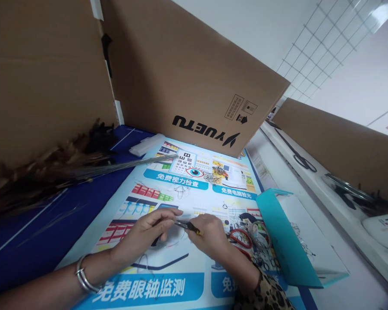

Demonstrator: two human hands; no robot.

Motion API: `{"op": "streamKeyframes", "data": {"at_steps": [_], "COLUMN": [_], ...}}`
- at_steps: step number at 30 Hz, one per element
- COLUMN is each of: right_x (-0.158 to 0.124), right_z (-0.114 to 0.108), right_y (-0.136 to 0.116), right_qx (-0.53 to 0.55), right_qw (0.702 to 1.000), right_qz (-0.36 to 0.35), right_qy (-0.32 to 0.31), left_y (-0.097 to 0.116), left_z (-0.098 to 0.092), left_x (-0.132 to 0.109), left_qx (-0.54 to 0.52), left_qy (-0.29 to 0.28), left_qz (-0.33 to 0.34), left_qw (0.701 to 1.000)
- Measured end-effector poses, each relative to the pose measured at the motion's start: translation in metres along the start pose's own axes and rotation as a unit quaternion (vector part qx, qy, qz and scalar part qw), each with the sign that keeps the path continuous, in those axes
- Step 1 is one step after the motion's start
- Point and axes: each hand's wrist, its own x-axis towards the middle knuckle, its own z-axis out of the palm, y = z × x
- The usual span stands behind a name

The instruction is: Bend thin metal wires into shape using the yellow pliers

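Observation:
My right hand (210, 234) is wrapped round a pair of pliers (183, 223) with dark and yellow handles, jaws pointing left. The thumb and fingers of my left hand (153, 224) are pinched together at the jaw tips. Whatever small piece they grip is too small to make out. Both hands are above a printed poster sheet (161, 260) on the table. To the right of my right hand lie a red-handled tool (241, 238), a coil of wire (260, 236) and a heap of small, thin wire pieces (263, 260).
On the left, a bundle of brown feather-like strands (35, 176) has long thin stems (129, 164) reaching over the poster. Cardboard (181, 77) walls off the back and left. A teal-and-white box (286, 245) stands at right, near black-handled scissors (305, 162) on a pale ledge.

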Motion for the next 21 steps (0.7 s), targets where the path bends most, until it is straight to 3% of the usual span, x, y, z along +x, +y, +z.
{"op": "streamKeyframes", "data": {"at_steps": [6, 21], "right_x": [0.000, 0.001], "right_z": [-0.002, 0.004], "right_y": [-0.001, -0.003], "right_qx": [0.009, 0.092], "right_qw": [1.000, 0.991], "right_qz": [0.002, 0.078], "right_qy": [-0.016, -0.059], "left_y": [0.003, -0.009], "left_z": [0.001, -0.003], "left_x": [0.000, 0.003], "left_qx": [-0.013, -0.063], "left_qy": [-0.004, -0.085], "left_qz": [-0.014, -0.031], "left_qw": [1.000, 0.994]}}
